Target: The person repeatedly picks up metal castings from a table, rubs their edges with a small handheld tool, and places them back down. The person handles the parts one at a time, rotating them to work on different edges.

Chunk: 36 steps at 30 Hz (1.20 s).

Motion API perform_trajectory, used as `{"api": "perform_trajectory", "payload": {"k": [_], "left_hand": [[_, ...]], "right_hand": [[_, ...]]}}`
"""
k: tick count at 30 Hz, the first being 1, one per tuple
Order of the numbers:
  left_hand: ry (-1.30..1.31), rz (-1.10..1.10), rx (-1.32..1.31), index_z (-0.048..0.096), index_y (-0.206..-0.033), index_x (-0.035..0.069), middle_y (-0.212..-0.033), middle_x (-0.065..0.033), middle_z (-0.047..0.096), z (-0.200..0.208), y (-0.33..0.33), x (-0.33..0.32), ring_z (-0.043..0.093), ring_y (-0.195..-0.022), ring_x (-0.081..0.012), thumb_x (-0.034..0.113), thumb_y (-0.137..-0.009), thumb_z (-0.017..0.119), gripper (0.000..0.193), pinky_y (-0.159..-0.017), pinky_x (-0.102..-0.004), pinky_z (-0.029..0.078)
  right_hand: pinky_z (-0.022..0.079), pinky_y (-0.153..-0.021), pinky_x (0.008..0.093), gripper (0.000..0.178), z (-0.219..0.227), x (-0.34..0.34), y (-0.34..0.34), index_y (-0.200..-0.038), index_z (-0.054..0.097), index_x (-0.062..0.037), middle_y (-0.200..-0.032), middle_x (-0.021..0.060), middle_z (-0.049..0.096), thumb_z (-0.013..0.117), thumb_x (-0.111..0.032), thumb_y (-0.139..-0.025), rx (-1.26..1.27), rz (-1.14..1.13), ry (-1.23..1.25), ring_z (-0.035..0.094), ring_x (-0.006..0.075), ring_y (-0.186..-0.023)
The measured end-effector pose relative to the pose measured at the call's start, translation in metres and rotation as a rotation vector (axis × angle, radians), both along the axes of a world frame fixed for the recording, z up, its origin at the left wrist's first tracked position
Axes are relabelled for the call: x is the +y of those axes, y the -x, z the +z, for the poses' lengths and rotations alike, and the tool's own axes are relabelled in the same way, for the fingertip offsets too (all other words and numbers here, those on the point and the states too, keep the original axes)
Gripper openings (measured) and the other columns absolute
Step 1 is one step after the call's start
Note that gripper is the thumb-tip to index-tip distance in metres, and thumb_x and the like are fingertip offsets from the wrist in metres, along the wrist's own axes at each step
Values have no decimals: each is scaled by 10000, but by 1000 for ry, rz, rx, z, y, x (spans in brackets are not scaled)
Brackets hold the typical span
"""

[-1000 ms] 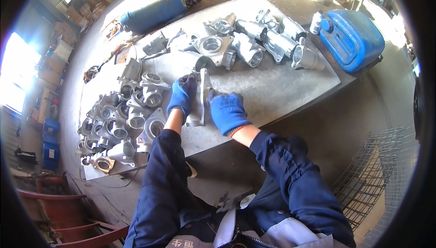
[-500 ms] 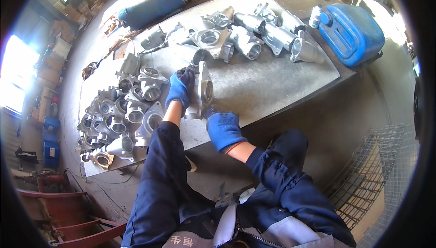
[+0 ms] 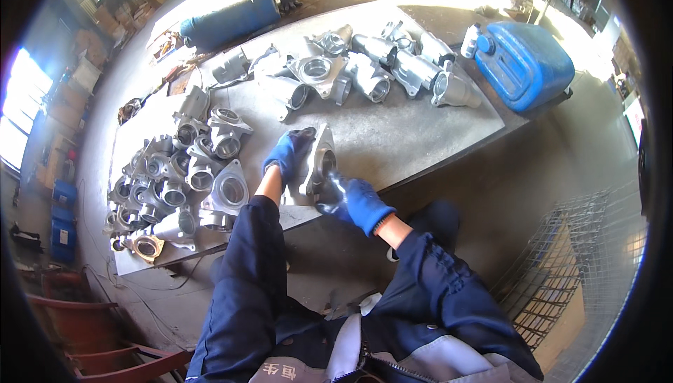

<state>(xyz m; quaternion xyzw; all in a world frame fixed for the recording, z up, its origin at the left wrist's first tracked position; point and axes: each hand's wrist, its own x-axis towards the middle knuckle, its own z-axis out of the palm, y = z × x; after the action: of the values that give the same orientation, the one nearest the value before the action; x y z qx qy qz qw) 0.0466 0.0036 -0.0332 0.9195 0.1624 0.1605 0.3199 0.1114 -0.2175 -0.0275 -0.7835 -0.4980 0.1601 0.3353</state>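
Note:
A silver metal pipe casting (image 3: 322,150) with a flat flange and round opening stands at the table's near edge. My left hand (image 3: 286,153), in a blue glove with a dark palm, grips the casting from its left side. My right hand (image 3: 361,205), gloved alike, is curled just right of the casting's opening. A shiny streak shows at its fingers; whatever they hold is blurred. Left of my left arm sit many similar castings in a cluster, among them a flanged casting (image 3: 230,188) and a brass-coloured fitting (image 3: 148,247).
Larger castings (image 3: 370,76) stand in a row across the back of the metal-topped table (image 3: 413,148). A blue jerrycan (image 3: 526,67) and a small white bottle (image 3: 470,41) are at the right corner. A blue cylinder (image 3: 228,19) lies behind. Wire mesh (image 3: 543,274) is at lower right.
My right hand has turned and shifted closer to the casting's opening, its fingers now up beside it. The left hand keeps its hold. The whole view has shifted slightly.

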Motion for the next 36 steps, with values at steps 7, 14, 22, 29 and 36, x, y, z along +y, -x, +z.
{"api": "perform_trajectory", "payload": {"k": [7,14,22,29,36], "left_hand": [[853,395,-102,672,-981,0,-863,-114,706,2,-2,-6,643,-761,-178,314,-934,607,324,-706,-345,497],[478,-52,-229,432,-1417,102,-1329,-119,557,55,89,-26,535,-1214,-226,-37,-769,564,675,-992,-334,447],[-299,210,57,465,-1391,239,-1273,-162,571,3,102,-67,577,-1105,-373,-62,-719,563,744,-950,-413,478],[-159,185,-70,532,-1342,218,-1108,-170,642,-8,98,-68,627,-981,-369,-135,-714,502,720,-853,-418,512],[-150,229,-46,519,-1345,224,-1078,-151,641,0,98,-68,642,-908,-341,-82,-731,552,687,-805,-418,520]], "right_hand": [[521,-771,418,402,-49,36,2,-1086,633,-38,-956,215,683,761,-250,-770,444,-31,-191,656,384,-904],[527,-729,410,301,-23,22,-10,-1065,617,-31,-907,184,698,681,-223,-842,447,35,-16,675,360,-807],[466,-635,425,118,67,27,5,-929,630,-122,-783,88,676,562,-184,-854,-994,255,214,672,255,-696],[454,-649,432,129,48,45,16,-912,677,-142,-817,54,685,581,-159,-827,-1105,178,319,683,227,-760],[481,-613,420,144,45,36,13,-919,662,-137,-784,63,689,530,-146,-861,-984,190,385,690,236,-716]]}}
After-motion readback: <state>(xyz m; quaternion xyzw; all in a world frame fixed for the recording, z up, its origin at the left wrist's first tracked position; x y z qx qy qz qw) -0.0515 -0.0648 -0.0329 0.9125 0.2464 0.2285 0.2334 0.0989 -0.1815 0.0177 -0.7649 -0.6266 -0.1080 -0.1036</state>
